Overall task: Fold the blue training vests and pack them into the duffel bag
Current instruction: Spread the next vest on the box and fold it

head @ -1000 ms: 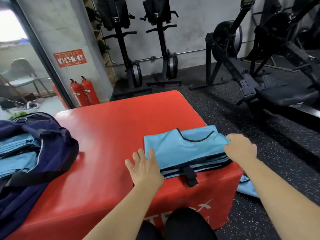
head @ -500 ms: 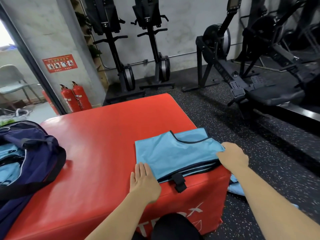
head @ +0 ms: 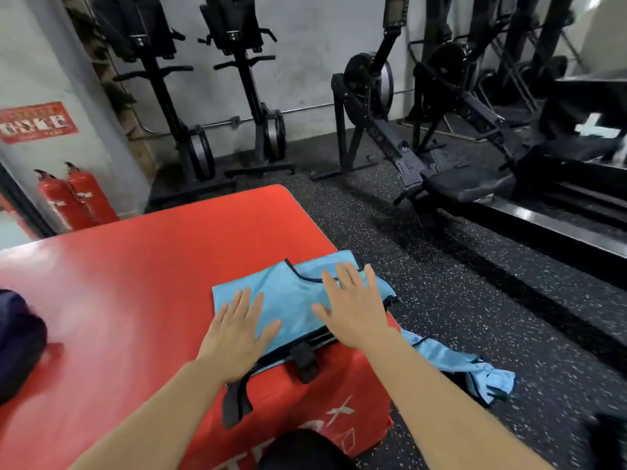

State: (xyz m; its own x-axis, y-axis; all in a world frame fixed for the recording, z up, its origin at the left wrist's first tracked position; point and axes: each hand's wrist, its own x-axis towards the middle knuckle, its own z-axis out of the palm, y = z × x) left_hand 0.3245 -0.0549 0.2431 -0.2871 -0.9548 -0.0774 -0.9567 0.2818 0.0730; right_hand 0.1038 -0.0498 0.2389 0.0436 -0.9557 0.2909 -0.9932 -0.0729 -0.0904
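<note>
Blue vest stack [head: 291, 300]: folded and lying flat on the near right corner of the red padded box [head: 152, 283].
Stack edges: the right edge reaches the box's right edge, and the near edge meets the box's near edge; black straps [head: 305, 362] hang down over the front face.
Open room: bare red top stretches left of the stack and beyond it to the far side.
Left hand [head: 237, 337]: flat, palm down, fingers straight and slightly spread, pressing the stack's near left corner and grasping nothing.
Right hand [head: 353, 313]: flat, palm down, fingers spread over the stack's right part by the dark neckline trim, grasping nothing.
Duffel bag [head: 17, 344]: dark navy, on the box top at the left border of view, well apart from the stack; only part of it shows.
Loose vest [head: 468, 364]: blue, crumpled on the speckled floor [head: 475, 283] just right of the box.
Surroundings: rowing machines [head: 441, 157] stand far and right; two red fire extinguishers [head: 76, 198] stand by the far left wall.
</note>
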